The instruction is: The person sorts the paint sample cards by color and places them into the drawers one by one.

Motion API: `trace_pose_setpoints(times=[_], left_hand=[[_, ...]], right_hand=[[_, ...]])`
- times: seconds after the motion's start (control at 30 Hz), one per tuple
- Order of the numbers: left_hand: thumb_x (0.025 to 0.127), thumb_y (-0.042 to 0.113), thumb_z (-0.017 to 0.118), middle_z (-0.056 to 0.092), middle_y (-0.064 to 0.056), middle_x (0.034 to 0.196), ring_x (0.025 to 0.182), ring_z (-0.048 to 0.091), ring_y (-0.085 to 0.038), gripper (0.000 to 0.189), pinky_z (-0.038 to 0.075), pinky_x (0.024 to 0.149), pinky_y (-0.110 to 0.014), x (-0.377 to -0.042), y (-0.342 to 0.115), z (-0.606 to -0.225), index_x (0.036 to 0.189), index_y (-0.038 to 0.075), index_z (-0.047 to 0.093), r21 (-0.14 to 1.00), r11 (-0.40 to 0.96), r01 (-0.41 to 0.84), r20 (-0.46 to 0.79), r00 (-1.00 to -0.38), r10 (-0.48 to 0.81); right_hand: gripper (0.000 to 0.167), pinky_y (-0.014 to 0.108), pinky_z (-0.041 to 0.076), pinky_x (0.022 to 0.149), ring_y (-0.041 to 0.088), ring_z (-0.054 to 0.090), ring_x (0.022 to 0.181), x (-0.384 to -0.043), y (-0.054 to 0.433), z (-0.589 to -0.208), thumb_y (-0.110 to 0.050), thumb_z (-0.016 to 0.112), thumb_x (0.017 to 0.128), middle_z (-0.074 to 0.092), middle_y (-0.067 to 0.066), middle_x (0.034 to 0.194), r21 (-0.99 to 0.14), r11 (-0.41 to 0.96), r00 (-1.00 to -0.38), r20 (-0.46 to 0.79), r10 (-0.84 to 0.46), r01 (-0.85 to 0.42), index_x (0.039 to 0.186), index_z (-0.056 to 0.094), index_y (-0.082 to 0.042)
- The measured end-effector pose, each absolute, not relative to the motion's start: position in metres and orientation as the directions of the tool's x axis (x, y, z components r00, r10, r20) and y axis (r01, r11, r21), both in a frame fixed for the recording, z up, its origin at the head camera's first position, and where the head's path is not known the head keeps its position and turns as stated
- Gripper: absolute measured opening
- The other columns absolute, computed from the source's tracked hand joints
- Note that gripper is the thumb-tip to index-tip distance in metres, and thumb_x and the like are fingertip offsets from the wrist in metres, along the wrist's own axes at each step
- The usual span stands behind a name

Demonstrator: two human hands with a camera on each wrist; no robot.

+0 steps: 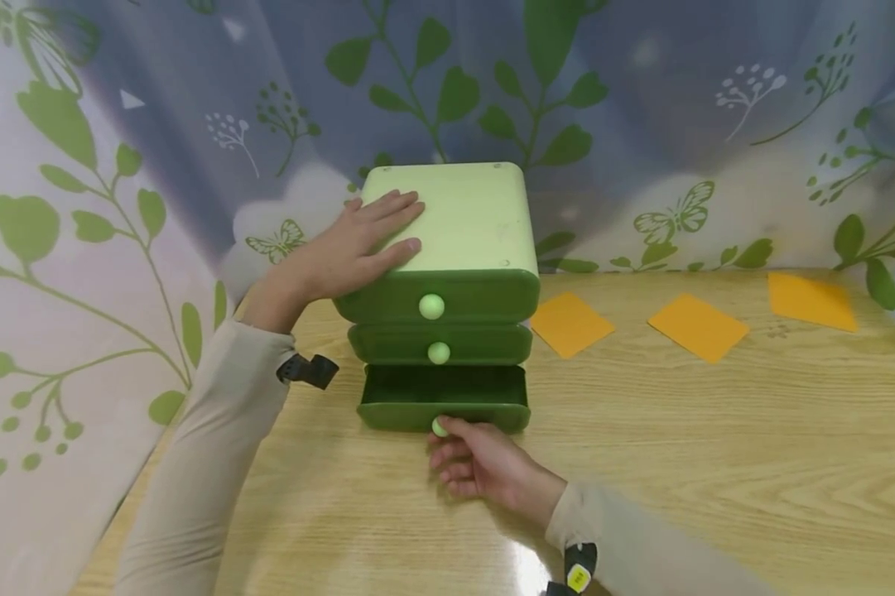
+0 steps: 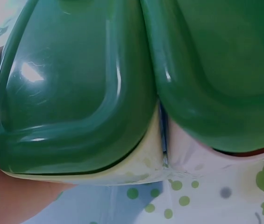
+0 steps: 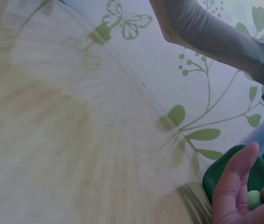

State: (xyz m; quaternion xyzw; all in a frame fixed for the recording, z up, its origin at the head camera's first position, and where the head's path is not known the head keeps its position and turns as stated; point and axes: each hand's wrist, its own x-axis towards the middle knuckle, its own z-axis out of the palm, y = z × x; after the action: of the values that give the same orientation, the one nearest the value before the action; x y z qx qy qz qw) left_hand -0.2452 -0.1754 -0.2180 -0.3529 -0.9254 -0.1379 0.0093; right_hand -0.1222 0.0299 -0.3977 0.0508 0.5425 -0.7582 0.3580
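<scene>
A small drawer cabinet (image 1: 462,215) with a pale green top and three green drawer fronts stands on the table. My left hand (image 1: 365,248) rests on its top with straight fingers; the left wrist view shows two drawer fronts close up. The bottom drawer (image 1: 410,416) is pulled out, its dark green inside showing. With thumb and fingers my right hand (image 1: 492,468) pinches that drawer's round light green knob (image 3: 254,199). Above it, the top drawer (image 1: 492,296) and the middle drawer (image 1: 492,344) sit pushed in.
Three orange paper squares (image 1: 699,327) lie in a row on the wooden table (image 1: 715,463), right of the cabinet. A curtain (image 1: 626,124) with leaves and butterflies hangs behind, and a similar patterned cloth (image 1: 67,273) is at the left.
</scene>
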Motion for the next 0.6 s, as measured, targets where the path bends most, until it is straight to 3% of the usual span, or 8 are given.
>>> trace_pose_setpoints(times=[0.27, 0.6], left_hand=[[0.102, 0.056, 0.026, 0.005, -0.006, 0.162, 0.148, -0.002, -0.023, 0.07, -0.007, 0.115, -0.052, -0.244, -0.175, -0.218, 0.156, 0.014, 0.013, 0.248, 0.724, 0.643, 0.071, -0.758, 0.649], [0.101, 0.056, 0.026, 0.007, -0.007, 0.162, 0.148, -0.002, -0.023, 0.071, -0.007, 0.115, -0.052, -0.245, -0.173, -0.22, 0.156, 0.013, 0.014, 0.254, 0.72, 0.646, 0.09, -0.757, 0.648]], right_hand=[[0.033, 0.018, 0.047, 0.052, 0.003, 0.053, 0.053, -0.095, 0.034, -0.397, -0.033, 0.053, 0.098, 0.062, -0.005, 0.064, -0.783, -0.153, -0.718, -0.449, -0.531, 0.603, 0.102, 0.062, -0.002], [0.034, 0.018, 0.046, 0.047, 0.003, 0.053, 0.05, -0.07, 0.035, -0.398, -0.036, 0.055, 0.096, 0.061, -0.005, 0.061, -0.788, -0.132, -0.704, -0.443, -0.555, 0.601, 0.103, 0.063, -0.003]])
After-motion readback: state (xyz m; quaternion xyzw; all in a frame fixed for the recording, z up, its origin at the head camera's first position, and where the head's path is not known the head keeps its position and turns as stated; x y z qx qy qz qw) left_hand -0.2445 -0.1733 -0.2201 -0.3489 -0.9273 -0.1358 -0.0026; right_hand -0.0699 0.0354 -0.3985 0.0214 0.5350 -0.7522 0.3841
